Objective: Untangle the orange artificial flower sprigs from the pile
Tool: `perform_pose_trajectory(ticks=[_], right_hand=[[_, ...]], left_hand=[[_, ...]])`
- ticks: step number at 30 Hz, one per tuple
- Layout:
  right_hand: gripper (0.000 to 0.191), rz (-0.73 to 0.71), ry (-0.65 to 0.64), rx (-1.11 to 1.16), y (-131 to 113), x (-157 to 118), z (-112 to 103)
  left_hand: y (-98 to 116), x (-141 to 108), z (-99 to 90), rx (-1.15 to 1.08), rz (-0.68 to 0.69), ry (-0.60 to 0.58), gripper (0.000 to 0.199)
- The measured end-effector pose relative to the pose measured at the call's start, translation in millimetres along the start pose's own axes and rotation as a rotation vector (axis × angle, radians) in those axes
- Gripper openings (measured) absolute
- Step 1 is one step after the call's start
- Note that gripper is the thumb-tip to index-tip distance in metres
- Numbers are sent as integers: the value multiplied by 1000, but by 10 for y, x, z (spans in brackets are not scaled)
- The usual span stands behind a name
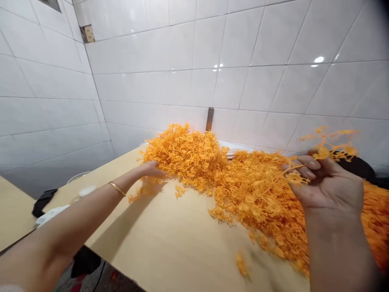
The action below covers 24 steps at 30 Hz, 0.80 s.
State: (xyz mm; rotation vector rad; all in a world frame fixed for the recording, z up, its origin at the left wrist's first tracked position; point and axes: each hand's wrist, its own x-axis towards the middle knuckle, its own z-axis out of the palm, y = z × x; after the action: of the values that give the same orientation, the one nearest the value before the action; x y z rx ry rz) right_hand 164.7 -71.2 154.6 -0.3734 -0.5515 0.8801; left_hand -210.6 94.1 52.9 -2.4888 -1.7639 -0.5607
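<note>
Orange plastic flower sprigs lie in a large heap (255,190) along the wall side of the table. My right hand (328,178) is raised above the heap's right part, its fingers closed around an orange plastic flower sprig (322,152). At the left end, my left hand (152,168) reaches to the edge of a taller mound (188,158) of the same sprigs. Its fingertips are partly hidden by the flowers, so I cannot see whether they grip any. A gold bangle (117,189) circles my left wrist.
The pale wooden table (170,235) meets a white tiled wall (182,89). A metal strip (209,118) stands against the tiles behind the mound. One loose orange piece (242,265) lies near the front edge. White cloth or paper (51,215) and a black object (44,202) are at left.
</note>
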Motion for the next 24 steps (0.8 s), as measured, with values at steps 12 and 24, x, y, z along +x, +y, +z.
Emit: perform_pose_trajectory(ticks=[12, 24], right_hand=[[15, -93, -27, 35, -244, -125, 90], [15, -72, 24, -66, -289, -64, -13]], left_hand=[[1521, -463, 324, 269, 469, 272, 55], [1145, 421, 752, 373, 285, 224, 51]])
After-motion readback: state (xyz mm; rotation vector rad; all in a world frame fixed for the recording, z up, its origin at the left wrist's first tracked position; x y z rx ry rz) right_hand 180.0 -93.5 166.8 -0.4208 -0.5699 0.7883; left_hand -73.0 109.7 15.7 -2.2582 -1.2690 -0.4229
